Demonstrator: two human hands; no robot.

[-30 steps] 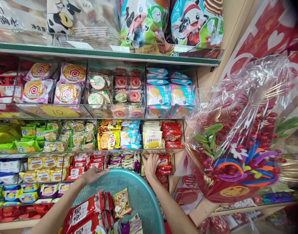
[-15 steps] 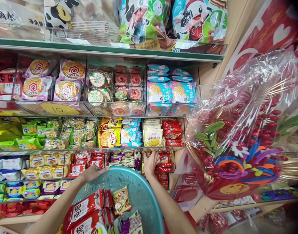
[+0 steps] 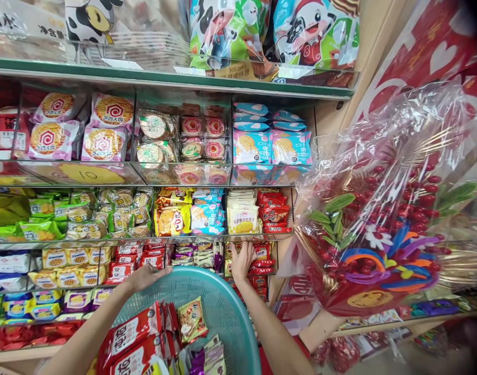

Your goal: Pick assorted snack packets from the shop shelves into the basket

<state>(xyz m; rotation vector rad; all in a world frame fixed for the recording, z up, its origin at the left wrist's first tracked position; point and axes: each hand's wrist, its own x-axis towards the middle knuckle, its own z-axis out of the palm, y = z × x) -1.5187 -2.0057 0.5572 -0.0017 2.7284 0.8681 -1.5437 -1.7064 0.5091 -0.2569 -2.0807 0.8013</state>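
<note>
My left hand (image 3: pixel 148 277) grips the rim of a teal mesh basket (image 3: pixel 234 302), fingers on its far left edge. Inside the basket lie red packets (image 3: pixel 135 330), a yellow-green packet (image 3: pixel 192 319) and purple-and-cream packets (image 3: pixel 214 357). Beyond the basket's rim, my right hand (image 3: pixel 242 258) reaches into a lower shelf compartment, beside red packets (image 3: pixel 262 252). Its fingers are bent over small packets under the shelf lip; their tips are partly hidden, and what they hold cannot be made out.
Above the hands, clear-fronted shelves (image 3: pixel 184 239) hold wrapped biscuits, with blue packets (image 3: pixel 252 146) and cream packets (image 3: pixel 242 219). A green-edged shelf (image 3: pixel 176 78) carries large bags. At right, a plastic-wrapped bouquet (image 3: pixel 379 234) with red berries sticks out near my right arm.
The view has shifted very slightly, with the shelves and bouquet a little farther left. Both hands and the basket keep nearly the same places.
</note>
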